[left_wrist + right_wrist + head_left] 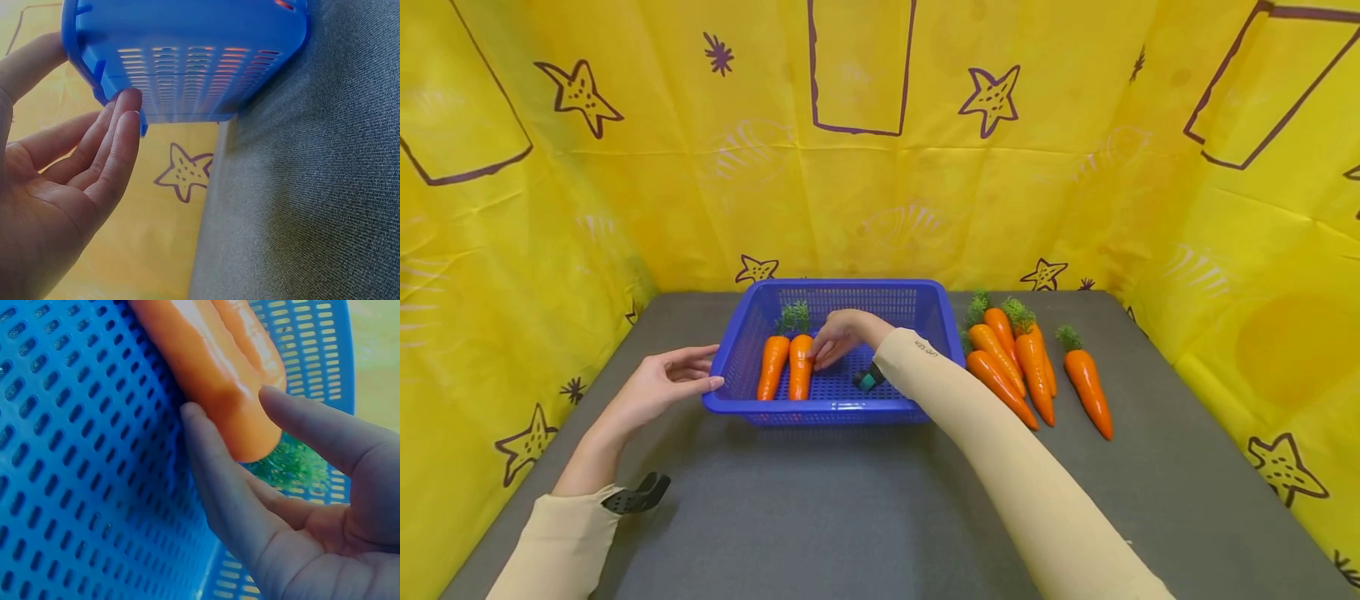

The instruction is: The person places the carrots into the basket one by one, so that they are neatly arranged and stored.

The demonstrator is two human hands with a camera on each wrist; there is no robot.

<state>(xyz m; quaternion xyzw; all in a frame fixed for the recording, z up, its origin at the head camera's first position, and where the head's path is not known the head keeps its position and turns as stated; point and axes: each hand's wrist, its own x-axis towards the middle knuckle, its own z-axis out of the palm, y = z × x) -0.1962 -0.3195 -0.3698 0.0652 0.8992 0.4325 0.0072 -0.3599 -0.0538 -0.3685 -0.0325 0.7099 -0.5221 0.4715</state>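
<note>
A blue perforated plastic basket (838, 407) stands on the grey table, with two orange carrots side by side in its left half. My right hand (842, 337) reaches inside and pinches the right-hand carrot (801, 367) near its leafy top. In the right wrist view the thumb lies on one side of this carrot (215, 394) and a finger on the other. The second carrot (772, 367) lies to its left. At the basket's left rim, my left hand (662, 383) touches the outside with fairly straight fingers and thumb.
To the basket's right lies a group of several carrots (1036, 375) with green tops. One more carrot (1088, 392) lies apart, farther right. Yellow cloth (865, 200) with starfish drawings walls the table at the back and both sides.
</note>
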